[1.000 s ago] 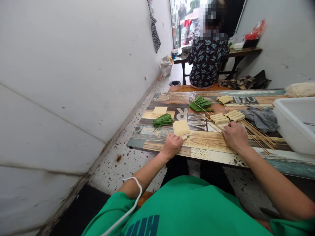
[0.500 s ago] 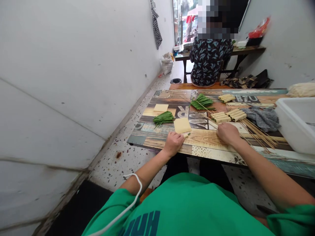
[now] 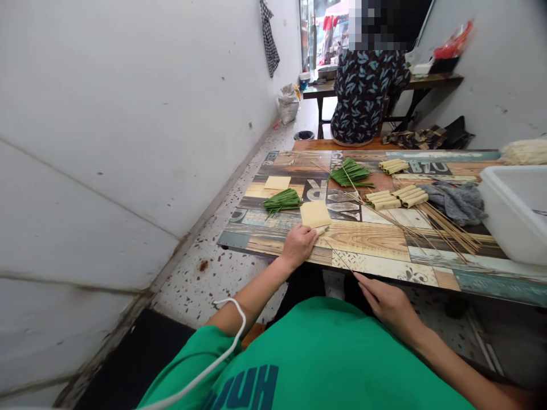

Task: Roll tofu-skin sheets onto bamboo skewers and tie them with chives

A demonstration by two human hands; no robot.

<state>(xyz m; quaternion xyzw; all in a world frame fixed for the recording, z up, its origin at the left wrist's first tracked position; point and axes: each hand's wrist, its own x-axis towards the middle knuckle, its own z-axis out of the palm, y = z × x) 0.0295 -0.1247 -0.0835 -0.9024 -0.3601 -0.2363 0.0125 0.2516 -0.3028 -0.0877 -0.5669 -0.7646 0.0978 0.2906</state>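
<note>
The left hand (image 3: 298,245), grip clamped on a small pale-yellow roll (image 3: 321,230) with a green tip, rests near the front edge of the patchwork wood-patterned counter (image 3: 367,239). The right hand (image 3: 392,303), grip together, pinches a thin brown stick (image 3: 341,258) slanting toward the roll.

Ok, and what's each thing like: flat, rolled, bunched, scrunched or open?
Left hand: closed around a roll
Right hand: pinching a thin stick
Pale sheets: flat
Green stalks: lying in bunches
Other rolls: rolled up, grouped
Other sticks: lying loose
Gray cloth: crumpled
White tub: open on top
</note>
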